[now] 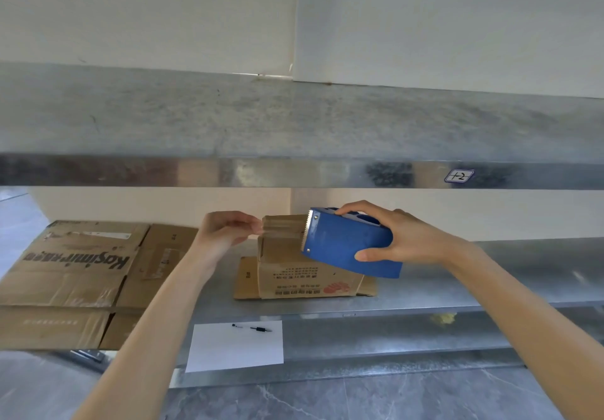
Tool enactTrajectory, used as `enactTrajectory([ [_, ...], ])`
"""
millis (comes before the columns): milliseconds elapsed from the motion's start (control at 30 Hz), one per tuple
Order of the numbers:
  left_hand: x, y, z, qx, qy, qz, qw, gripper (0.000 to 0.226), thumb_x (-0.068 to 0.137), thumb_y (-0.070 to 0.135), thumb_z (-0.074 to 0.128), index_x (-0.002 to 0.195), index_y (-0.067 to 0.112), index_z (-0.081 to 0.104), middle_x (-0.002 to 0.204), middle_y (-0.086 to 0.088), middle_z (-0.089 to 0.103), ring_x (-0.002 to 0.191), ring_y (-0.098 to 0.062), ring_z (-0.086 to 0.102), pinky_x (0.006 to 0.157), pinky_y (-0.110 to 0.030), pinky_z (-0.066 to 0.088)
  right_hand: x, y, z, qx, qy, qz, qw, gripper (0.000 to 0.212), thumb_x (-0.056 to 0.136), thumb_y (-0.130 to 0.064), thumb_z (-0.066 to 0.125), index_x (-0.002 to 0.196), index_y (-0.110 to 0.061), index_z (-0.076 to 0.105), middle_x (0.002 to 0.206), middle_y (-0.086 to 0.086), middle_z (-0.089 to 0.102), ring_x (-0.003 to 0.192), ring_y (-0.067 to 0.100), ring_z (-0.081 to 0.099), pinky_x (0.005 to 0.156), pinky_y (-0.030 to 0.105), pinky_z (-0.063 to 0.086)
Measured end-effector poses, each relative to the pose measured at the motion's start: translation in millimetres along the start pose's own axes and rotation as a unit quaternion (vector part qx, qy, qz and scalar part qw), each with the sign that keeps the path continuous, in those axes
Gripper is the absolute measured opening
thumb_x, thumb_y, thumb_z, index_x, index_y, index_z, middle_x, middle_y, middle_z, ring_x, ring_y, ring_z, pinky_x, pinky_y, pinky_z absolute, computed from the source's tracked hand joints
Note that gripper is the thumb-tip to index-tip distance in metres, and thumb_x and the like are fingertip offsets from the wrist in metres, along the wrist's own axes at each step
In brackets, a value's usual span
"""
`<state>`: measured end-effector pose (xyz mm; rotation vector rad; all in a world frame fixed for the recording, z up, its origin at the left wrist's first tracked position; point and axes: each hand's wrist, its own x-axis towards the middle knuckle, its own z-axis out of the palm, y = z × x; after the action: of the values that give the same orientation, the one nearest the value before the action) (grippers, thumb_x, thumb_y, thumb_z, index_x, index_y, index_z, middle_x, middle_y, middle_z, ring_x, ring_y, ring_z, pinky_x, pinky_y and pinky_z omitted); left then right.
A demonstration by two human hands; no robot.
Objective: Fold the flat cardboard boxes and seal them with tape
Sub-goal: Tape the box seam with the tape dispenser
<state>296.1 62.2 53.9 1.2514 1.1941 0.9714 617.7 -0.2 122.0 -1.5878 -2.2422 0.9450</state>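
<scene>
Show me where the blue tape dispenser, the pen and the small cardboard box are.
blue tape dispenser [340, 243], head view, on its blue side face beside the toothed blade.
pen [260, 329], head view, on its dark barrel.
small cardboard box [300, 277], head view, on its printed front wall.

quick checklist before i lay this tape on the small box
1. Right hand grip on the blue tape dispenser: ok, fingers wrapped round it.
2. Left hand pinching the tape strip: ok.
3. Tape strip flat, untwisted: ok, as far as visible.
4. Small cardboard box top flaps closed: cannot tell, tape and dispenser hide them.
5. Box steadied: not ok, both hands are busy; it stands free on the metal shelf.
</scene>
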Motion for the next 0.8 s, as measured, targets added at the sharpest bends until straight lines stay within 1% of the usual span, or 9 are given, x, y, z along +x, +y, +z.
enactTrajectory([
  [67, 0.5, -3.2, -9.8, -0.003, 0.018, 0.003, 1.000, 0.024, 0.082, -0.010, 0.063, 0.081, 0.011, 0.076, 0.082, -0.005, 0.076, 0.085, -0.011, 0.072, 0.076, -0.019, 0.054, -4.3, 5.4, -5.7, 0.003, -0.001, 0.010, 1.000, 0.064, 0.086, -0.036, 0.077, 0.130, -0.061, 0.038, 0.122, -0.018, 0.063, 0.100, 0.011, 0.067, 0.088, 0.044, 0.055],
  [133, 1.4, -6.5, -13.0, -0.003, 0.024, 0.011, 1.000, 0.022, 0.081, -0.009, 0.065, 0.081, 0.011, 0.076, 0.082, -0.006, 0.076, 0.086, -0.012, 0.071, 0.078, -0.019, 0.055, -7.2, 8.8, -11.8, 0.003, 0.000, 0.019, 1.000, 0.064, 0.086, -0.035, 0.077, 0.129, -0.062, 0.039, 0.122, -0.023, 0.061, 0.101, 0.008, 0.066, 0.089, 0.042, 0.055],
  [200, 1.5, -8.8, -6.2, -0.002, 0.008, 0.032, 0.999, 0.020, 0.082, -0.007, 0.068, 0.081, 0.011, 0.076, 0.081, -0.005, 0.076, 0.085, -0.011, 0.072, 0.079, -0.018, 0.053, -7.9, 10.8, -15.7, 0.003, 0.004, 0.030, 1.000, 0.063, 0.086, -0.033, 0.078, 0.128, -0.061, 0.040, 0.122, -0.028, 0.059, 0.104, 0.003, 0.063, 0.092, 0.041, 0.054],
  [267, 2.0, -12.4, 2.9, -0.010, -0.012, 0.051, 0.999, 0.020, 0.081, -0.009, 0.069, 0.085, 0.010, 0.074, 0.083, -0.004, 0.076, 0.088, -0.013, 0.072, 0.082, -0.020, 0.053, -8.6, 12.1, -17.4, 0.007, 0.012, 0.043, 0.999, 0.062, 0.085, -0.033, 0.078, 0.127, -0.060, 0.041, 0.125, -0.027, 0.058, 0.107, 0.006, 0.062, 0.093, 0.043, 0.053],
  [367, 4.1, -21.1, 11.3, 0.001, -0.019, 0.069, 0.997, 0.031, 0.077, -0.016, 0.072, 0.094, 0.009, 0.069, 0.093, -0.003, 0.074, 0.100, -0.012, 0.069, 0.089, -0.023, 0.054, -11.4, 14.9, -15.9, 0.011, 0.024, 0.060, 0.998, 0.061, 0.084, -0.038, 0.077, 0.127, -0.061, 0.041, 0.126, -0.020, 0.060, 0.106, 0.012, 0.064, 0.092, 0.047, 0.053],
  [500, 6.9, -30.7, 23.9, 0.034, -0.006, 0.091, 0.995, 0.043, 0.076, -0.024, 0.067, 0.096, 0.014, 0.066, 0.101, 0.007, 0.072, 0.102, -0.005, 0.068, 0.082, -0.015, 0.053, -15.3, 17.6, -12.5, 0.009, 0.042, 0.075, 0.996, 0.056, 0.082, -0.050, 0.075, 0.124, -0.063, 0.040, 0.116, -0.023, 0.065, 0.097, 0.008, 0.066, 0.089, 0.044, 0.054],
  [567, 7.8, -36.2, 29.0, 0.049, -0.001, 0.082, 0.995, 0.046, 0.078, -0.024, 0.065, 0.099, 0.017, 0.064, 0.108, 0.012, 0.069, 0.108, -0.007, 0.066, 0.085, -0.018, 0.054, -16.6, 19.4, -11.4, -0.002, 0.039, 0.079, 0.996, 0.055, 0.084, -0.050, 0.073, 0.124, -0.063, 0.039, 0.113, -0.026, 0.066, 0.095, 0.006, 0.066, 0.088, 0.042, 0.054],
  [667, 5.3, -48.2, 34.9, 0.064, 0.003, 0.067, 0.996, 0.043, 0.081, -0.019, 0.065, 0.101, 0.019, 0.063, 0.107, 0.018, 0.069, 0.108, -0.006, 0.067, 0.095, -0.027, 0.053, -18.7, 20.4, -11.7, -0.020, 0.030, 0.080, 0.996, 0.055, 0.085, -0.051, 0.072, 0.125, -0.064, 0.036, 0.109, -0.030, 0.066, 0.089, 0.000, 0.066, 0.085, 0.039, 0.055],
  [800, 2.5, -56.8, 35.7, 0.066, 0.015, 0.074, 0.995, 0.042, 0.080, -0.014, 0.069, 0.100, 0.022, 0.062, 0.109, 0.006, 0.070, 0.106, -0.010, 0.067, 0.098, -0.032, 0.050, -17.5, 21.8, -8.9, -0.015, 0.022, 0.073, 0.997, 0.057, 0.083, -0.052, 0.073, 0.126, -0.062, 0.036, 0.097, -0.023, 0.070, 0.079, 0.010, 0.069, 0.077, 0.041, 0.057],
])
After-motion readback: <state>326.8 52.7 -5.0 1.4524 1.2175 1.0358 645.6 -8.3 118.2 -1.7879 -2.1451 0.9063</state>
